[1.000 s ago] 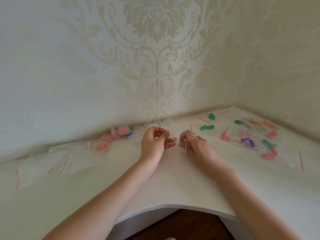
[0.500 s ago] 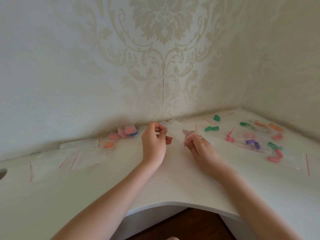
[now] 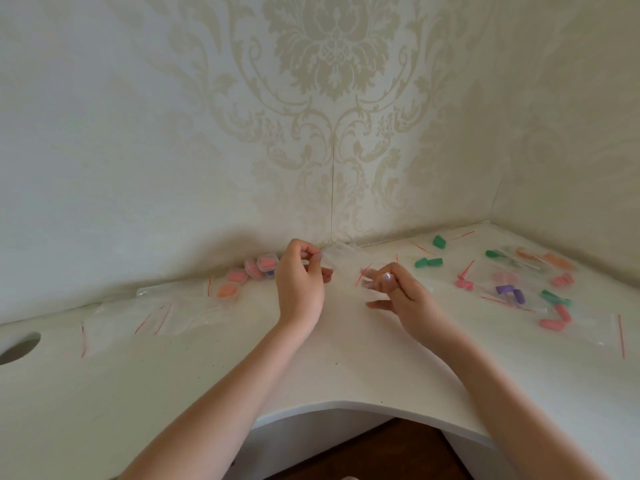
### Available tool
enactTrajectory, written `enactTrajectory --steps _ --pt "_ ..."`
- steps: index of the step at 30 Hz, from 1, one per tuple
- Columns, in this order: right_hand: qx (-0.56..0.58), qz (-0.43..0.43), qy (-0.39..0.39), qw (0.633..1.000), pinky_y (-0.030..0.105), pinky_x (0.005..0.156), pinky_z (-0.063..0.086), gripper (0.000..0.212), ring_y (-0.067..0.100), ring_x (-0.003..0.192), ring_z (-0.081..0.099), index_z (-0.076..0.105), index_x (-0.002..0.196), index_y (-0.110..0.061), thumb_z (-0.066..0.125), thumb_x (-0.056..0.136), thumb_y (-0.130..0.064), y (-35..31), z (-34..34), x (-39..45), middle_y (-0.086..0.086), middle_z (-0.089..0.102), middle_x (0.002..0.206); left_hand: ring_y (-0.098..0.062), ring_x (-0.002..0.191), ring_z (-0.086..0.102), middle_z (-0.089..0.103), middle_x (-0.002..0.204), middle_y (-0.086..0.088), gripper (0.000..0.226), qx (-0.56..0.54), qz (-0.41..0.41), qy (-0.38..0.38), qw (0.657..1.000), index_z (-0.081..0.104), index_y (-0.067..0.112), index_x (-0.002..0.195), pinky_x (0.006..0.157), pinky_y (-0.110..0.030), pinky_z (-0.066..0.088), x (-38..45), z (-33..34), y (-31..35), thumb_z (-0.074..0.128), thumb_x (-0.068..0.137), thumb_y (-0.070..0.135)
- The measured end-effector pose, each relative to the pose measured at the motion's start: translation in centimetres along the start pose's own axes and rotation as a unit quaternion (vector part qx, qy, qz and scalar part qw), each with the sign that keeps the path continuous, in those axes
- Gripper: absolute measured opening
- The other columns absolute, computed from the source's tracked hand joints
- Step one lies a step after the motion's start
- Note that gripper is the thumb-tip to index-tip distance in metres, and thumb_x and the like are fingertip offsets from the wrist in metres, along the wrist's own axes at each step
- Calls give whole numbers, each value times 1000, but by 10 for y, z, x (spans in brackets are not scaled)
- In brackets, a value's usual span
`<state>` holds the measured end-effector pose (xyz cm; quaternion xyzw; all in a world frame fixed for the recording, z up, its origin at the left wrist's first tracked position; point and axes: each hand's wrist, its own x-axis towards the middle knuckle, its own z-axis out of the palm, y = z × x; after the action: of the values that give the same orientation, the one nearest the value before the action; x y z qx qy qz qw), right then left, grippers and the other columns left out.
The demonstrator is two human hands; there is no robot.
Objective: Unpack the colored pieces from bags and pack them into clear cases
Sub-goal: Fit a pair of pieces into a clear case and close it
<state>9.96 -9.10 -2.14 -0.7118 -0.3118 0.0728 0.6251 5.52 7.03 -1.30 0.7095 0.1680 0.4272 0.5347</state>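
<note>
A: What does each grip have?

B: The left hand pinches one edge of a clear bag; the right hand pinches its red-striped end, just above the tabletop.

A: How will it handle?

B: Probably featherlight, limp and slippery film. Best held at the stiffer seal strip, I'd judge.

A: And around it?

B: Filled clear cases left, loose colored pieces and bags right.

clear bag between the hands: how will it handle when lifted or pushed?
Likely floppy: the clear bag sags and creases between the left hand and right hand, each in a pinch grip. Probably very light, being thin see-through film. Pushed on the white desk, it would likely crumple or slide, not roll.
</note>
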Motion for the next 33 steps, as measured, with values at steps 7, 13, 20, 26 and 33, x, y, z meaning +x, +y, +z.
enactTrajectory --steps 7,13,20,26,33 --pt "109 100 3 989 22 63 51 27 18 75 67 42 83 -9 28 104 -16 -2 -4 -2 9 67 87 -26 63 64 58 75 -5 20 130 101 57 985 50 17 80 60 -44 53 36 -49 4 50 87 -2" --pt "24 82 31 996 29 55 35 30 17 54 44 46 81 -11 29 104 -18 0 -7 -5 4 55 62 -23 68 67 61 78 -6 16 160 80 135 975 58 10 80 56 -29 52 49 -132 5 52 86 -5" --pt "8 82 40 996 26 52 30 29 16 52 36 49 83 -11 31 104 -20 -1 -6 -5 3 49 57 -31 84 60 68 87 -16 12 329 31 124 936 68 0 81 70 -29 37 45 -182 -14 58 87 5" --pt "29 80 43 995 26 52 32 30 13 50 39 61 92 -13 33 104 -16 3 -8 -3 0 48 55 -36 73 54 60 72 -21 24 371 49 119 920 62 -4 70 63 -35 35 47 -183 -15 51 89 4" --pt "76 107 66 989 21 51 31 29 11 52 42 55 84 -7 32 103 -5 2 -6 -3 6 51 74 -31 109 59 68 111 -13 25 363 229 -11 903 71 2 103 95 -35 44 32 -124 -10 56 84 7"
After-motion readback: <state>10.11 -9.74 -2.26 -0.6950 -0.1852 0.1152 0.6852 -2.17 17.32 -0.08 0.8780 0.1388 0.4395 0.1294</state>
